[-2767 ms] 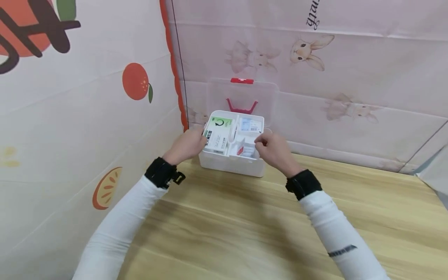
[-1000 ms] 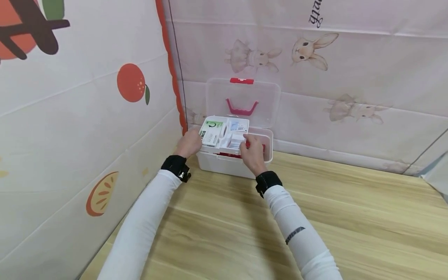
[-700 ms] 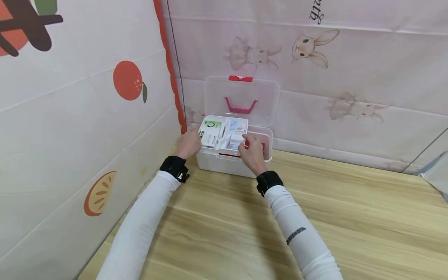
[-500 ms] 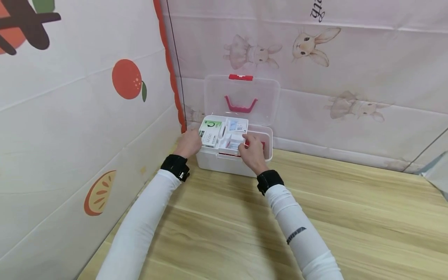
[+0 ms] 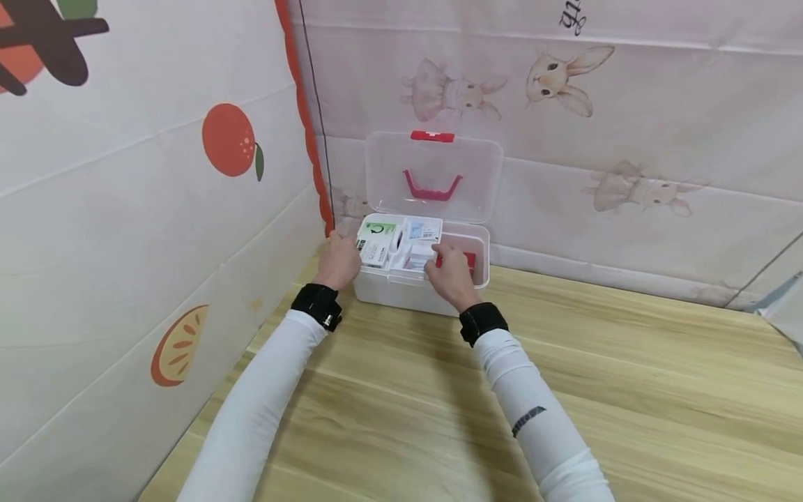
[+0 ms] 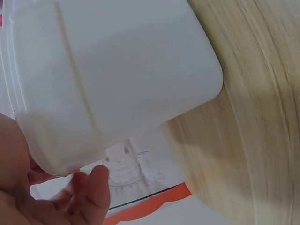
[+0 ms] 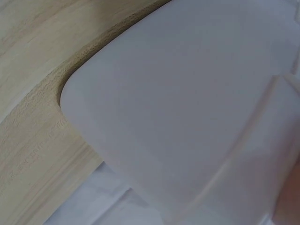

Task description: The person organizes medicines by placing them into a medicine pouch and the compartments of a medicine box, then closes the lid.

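In the head view, a white first-aid box (image 5: 401,291) stands on the table with its clear lid (image 5: 470,174) raised behind it. A white tray (image 5: 399,259) lies across the left part of the box top. It carries a green-and-white carton (image 5: 376,244) and small white packs (image 5: 422,240). My left hand (image 5: 340,261) is at the box's left end; in the left wrist view its fingertips (image 6: 98,176) lie beside the box's upper corner. My right hand (image 5: 453,277) pinches the tray's right edge, over the box. Its fingertips are mostly out of the right wrist view.
Right of the tray the box's inside shows, with a red item (image 5: 470,261) in it. The wooden table (image 5: 401,397) reaches toward me and to the right. A fruit-print sheet (image 5: 144,244) borders the left, and a rabbit-print sheet (image 5: 564,195) hangs behind.
The tray has moved from the box's top middle to its left part, baring the right part, and has just sunk a little lower. My right hand moved left with it; my left hand's fingers have loosened.
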A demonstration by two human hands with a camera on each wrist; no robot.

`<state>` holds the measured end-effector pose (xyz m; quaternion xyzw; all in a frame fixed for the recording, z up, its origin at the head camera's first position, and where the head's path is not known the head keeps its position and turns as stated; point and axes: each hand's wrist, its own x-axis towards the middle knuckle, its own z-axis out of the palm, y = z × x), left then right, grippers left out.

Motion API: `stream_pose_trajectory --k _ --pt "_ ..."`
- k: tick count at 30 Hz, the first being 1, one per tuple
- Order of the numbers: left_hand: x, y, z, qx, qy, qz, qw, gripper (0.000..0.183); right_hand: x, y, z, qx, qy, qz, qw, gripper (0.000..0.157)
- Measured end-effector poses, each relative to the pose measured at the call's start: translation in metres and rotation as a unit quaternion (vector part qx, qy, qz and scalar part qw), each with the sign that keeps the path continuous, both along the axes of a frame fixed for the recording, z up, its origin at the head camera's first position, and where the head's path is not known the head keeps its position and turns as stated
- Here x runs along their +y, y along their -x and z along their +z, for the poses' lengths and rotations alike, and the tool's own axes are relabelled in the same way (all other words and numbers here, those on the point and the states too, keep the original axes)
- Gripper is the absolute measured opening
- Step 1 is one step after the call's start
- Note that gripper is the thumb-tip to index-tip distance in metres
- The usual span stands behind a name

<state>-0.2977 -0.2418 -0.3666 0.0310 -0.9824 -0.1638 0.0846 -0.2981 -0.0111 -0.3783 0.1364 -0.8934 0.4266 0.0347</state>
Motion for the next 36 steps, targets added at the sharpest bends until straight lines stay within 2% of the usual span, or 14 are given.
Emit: stream_pose_trajectory --k 6,15,19,26,30,36 --pt "0.0 0.001 0.0 -0.02 -0.001 0.0 0.9998 0.033 0.0 -0.001 0.001 -0.004 -0.01 -0.003 1.0 0.043" --pt "0.0 0.0 0.0 -0.024 0.021 -0.016 0.9994 0.036 0.003 -0.006 0.001 -0.01 -0.013 0.019 1.0 0.044" --pt "0.001 -0.003 0.003 -0.02 0.009 -0.025 0.9994 0.036 0.003 -0.005 0.002 -0.014 -0.011 0.018 1.0 0.043" --pt "0.002 -0.005 0.004 -0.046 -0.005 -0.028 0.9985 0.028 -0.001 -0.005 0.002 -0.034 -0.017 0.011 0.999 0.044" --pt "0.002 -0.005 0.002 -0.04 0.004 -0.032 0.9987 0.024 -0.003 -0.006 0.0 -0.024 -0.024 0.003 0.999 0.043" --pt "0.003 -0.002 -0.001 -0.025 0.02 -0.038 0.9987 0.024 -0.012 -0.01 -0.002 0.017 -0.05 -0.019 0.998 0.037"
